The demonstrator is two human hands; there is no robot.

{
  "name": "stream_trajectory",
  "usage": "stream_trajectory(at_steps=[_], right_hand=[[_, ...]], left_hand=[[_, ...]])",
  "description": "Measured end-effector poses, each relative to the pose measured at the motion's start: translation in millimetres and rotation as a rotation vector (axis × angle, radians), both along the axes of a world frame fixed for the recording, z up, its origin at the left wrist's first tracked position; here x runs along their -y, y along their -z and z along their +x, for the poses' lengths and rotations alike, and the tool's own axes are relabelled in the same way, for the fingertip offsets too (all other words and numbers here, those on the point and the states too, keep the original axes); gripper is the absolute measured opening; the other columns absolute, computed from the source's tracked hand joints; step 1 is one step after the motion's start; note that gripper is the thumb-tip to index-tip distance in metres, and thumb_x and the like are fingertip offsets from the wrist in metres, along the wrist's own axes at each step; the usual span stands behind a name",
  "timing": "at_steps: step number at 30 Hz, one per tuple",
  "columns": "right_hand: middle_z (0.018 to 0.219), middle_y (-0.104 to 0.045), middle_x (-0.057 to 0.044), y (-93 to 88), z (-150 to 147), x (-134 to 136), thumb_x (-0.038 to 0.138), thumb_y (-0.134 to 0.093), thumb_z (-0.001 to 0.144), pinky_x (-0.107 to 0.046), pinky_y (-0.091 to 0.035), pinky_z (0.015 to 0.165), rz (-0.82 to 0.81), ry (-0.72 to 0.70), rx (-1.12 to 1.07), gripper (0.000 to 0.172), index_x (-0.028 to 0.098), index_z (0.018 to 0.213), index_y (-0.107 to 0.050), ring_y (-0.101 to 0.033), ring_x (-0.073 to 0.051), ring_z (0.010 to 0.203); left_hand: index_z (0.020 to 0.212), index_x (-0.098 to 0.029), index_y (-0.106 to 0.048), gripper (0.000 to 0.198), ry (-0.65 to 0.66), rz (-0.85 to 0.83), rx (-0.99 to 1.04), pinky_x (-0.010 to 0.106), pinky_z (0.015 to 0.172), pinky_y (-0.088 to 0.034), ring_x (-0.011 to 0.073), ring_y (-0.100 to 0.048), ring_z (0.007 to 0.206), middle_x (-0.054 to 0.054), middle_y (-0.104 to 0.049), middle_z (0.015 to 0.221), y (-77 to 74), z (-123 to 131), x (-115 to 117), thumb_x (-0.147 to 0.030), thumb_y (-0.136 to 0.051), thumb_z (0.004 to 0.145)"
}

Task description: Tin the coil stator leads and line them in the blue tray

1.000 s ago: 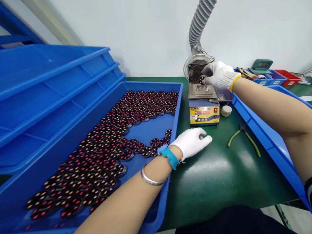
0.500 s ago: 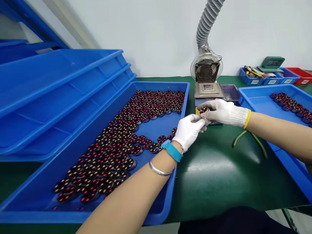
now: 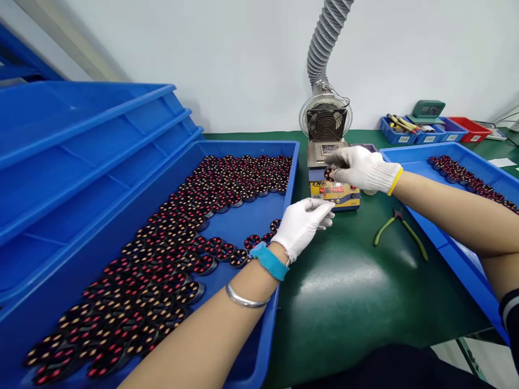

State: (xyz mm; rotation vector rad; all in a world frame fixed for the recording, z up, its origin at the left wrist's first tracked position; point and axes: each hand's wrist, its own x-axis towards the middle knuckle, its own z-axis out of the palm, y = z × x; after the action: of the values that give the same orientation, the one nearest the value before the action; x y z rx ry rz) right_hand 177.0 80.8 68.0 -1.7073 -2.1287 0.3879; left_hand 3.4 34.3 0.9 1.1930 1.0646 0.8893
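Observation:
My right hand (image 3: pixel 359 168), in a white glove with darkened fingertips, pinches a small round black part (image 3: pixel 328 173) with coloured dots on its face. It holds the part at the front edge of a heated-pot-like unit (image 3: pixel 334 193) with a yellow front and red digits. Lower and to the left, my left hand (image 3: pixel 304 221) is gloved too, with thumb and fingers pressed together. Whether anything sits between those fingertips cannot be made out. Beside the left wrist, a blue tray (image 3: pixel 259 213) holds many similar round parts (image 3: pixel 178 243) with red or pale dots.
Stacked blue trays (image 3: pixel 93 135) stand at the left. Green-handled cutters (image 3: pixel 399 224) lie on the green table (image 3: pixel 344 297). A second blue tray (image 3: pixel 409 159) with round parts is at the right. Behind the unit are a fan (image 3: pixel 326 125) and a grey hose (image 3: pixel 326 40).
My hands have moved apart. The right has carried the round part up from the left hand to the unit's top edge, uncovering its display. The view has shifted right.

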Motion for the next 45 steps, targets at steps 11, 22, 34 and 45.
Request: stream_trajectory(at_steps=[11, 22, 34, 45], right_hand=[[0.118, -0.058, -0.024, -13.0, 15, -75, 0.014, -0.043, 0.086, -0.064, -0.040, 0.089, 0.265, 0.096, 0.687, 0.037, 0.008, 0.120, -0.057, -0.050, -0.043, 0.118], [0.116, -0.059, -0.028, 4.8, 2, -89, 0.022, -0.029, 0.091, -0.062, -0.042, 0.085, 0.259, 0.060, 0.732, 0.044, 0.007, 0.121, -0.058, -0.051, -0.044, 0.117], [0.094, -0.070, -0.006, -23.8, 43, -82, 0.041, -0.062, 0.076, -0.038, -0.049, 0.084, 0.244, 0.216, 0.262, 0.037, 0.019, 0.105, -0.071, -0.066, -0.024, 0.095], [0.070, -0.069, -0.002, 8.8, 46, -91, 0.028, -0.066, 0.072, -0.029, -0.056, 0.071, 0.068, 0.405, -0.298, 0.026, 0.019, 0.095, -0.073, -0.066, -0.015, 0.065]], left_hand=[[0.083, -0.012, -0.062, 0.028, 0.083, -0.007, -0.016, 0.027, 0.060, -0.047, 0.0132, -0.062, 0.060, 0.006, -0.068, 0.072, 8.3, 0, -4, -0.037, -0.071, 0.074], [0.078, -0.012, -0.060, 0.025, 0.140, 0.013, -0.051, 0.027, 0.060, -0.046, 0.0127, -0.061, 0.060, 0.006, -0.066, 0.072, 9.5, 1, -3, -0.035, -0.069, 0.076], [0.078, -0.012, -0.060, 0.027, 0.196, 0.026, -0.107, 0.029, 0.062, -0.047, 0.0132, -0.060, 0.062, 0.007, -0.065, 0.074, 12.0, 1, -4, -0.038, -0.068, 0.076], [0.079, -0.012, -0.060, 0.032, 0.226, 0.022, -0.135, 0.030, 0.064, -0.047, 0.0147, -0.060, 0.065, 0.008, -0.065, 0.077, 13.8, 0, -4, -0.043, -0.069, 0.074]])
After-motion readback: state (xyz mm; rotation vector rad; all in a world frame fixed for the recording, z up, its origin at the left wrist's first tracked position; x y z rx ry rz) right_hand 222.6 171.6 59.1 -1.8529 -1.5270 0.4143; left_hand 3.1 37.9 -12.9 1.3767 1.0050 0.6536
